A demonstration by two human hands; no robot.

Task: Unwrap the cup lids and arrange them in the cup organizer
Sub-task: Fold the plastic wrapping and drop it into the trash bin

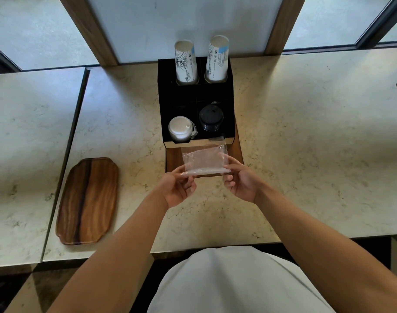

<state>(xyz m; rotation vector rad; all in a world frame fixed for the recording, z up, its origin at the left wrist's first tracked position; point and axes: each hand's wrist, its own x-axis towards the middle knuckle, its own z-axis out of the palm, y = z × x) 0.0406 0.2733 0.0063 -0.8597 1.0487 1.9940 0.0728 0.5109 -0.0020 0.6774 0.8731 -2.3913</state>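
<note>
A black cup organizer (229,91) stands at the back of the counter. Two stacks of paper cups (185,62) rise from its rear holes. A stack of white lids (180,128) fills its front left slot and a stack of black lids (211,117) its front right slot. In front of it I hold a clear plastic wrapper (205,160) flat between both hands. My left hand (178,188) pinches its lower left corner and my right hand (240,179) its right edge. The wrapper looks empty.
The organizer sits on a wooden board (171,158) on the beige marble counter (305,143). A long wooden tray (88,201) lies to the left. A seam splits the counter at the left. Windows run along the back.
</note>
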